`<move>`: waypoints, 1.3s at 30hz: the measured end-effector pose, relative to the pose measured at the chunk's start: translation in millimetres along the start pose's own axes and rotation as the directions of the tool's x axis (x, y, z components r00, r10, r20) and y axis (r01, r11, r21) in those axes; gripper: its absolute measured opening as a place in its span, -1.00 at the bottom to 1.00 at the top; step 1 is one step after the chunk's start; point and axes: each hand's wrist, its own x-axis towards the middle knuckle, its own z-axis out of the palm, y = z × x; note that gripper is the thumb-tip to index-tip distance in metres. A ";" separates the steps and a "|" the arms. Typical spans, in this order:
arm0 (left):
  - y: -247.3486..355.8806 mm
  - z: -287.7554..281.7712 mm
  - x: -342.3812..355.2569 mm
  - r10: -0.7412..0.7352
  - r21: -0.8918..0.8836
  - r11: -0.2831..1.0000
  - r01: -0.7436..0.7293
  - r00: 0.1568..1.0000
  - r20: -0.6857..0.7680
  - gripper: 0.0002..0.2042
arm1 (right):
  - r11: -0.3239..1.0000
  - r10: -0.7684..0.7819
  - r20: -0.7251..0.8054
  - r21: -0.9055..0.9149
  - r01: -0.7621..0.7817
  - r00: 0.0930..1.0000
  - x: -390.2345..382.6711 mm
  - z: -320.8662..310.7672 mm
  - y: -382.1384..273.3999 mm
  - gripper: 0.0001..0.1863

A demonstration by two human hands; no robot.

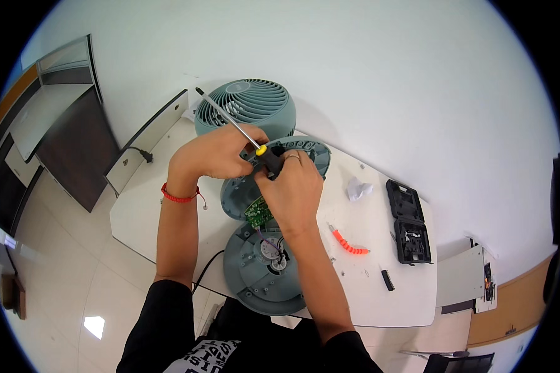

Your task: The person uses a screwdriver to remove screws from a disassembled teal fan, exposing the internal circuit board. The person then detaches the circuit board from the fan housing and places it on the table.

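My right hand (295, 189) is closed around the black handle of a screwdriver (229, 118), which has a yellow collar. Its bare steel shaft slants up and left, tip in the air before the fan. Curled fingers of my left hand (214, 152) are at a grey-green plastic housing part (317, 152); what they grip is hidden. Beneath both hands that part tilts, its ribbed inner side showing. A green circuit board (258, 212) hangs below it, with wires running to a round grey-green base (246, 276) near the table's front edge.
A grey-green fan (261, 105) stands behind my hands by the wall. To the right on the white table (354, 292) lie crumpled paper (358, 189), an orange flexible shaft (348, 242), a black bit strip (387, 280) and an opened black tool case (410, 224). A plug (144, 154) lies at left.
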 end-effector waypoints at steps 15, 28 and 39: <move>-0.3 -4.4 -2.3 -0.020 0.120 0.993 0.014 0.998 0.051 -0.59 | 0.993 0.012 -0.148 0.114 0.005 0.989 -14.0 19.4 5.2 -0.68; -4.1 7.8 4.8 0.090 0.130 0.988 -0.083 0.995 -0.049 -0.61 | 0.996 0.047 -0.056 -0.071 -0.050 0.997 3.8 -2.2 7.7 -0.66; 16.2 -21.2 -12.3 -0.022 0.049 0.999 0.017 0.994 0.107 -0.72 | 0.970 0.224 0.048 0.089 -0.227 0.974 -1.7 -1.3 1.5 -0.59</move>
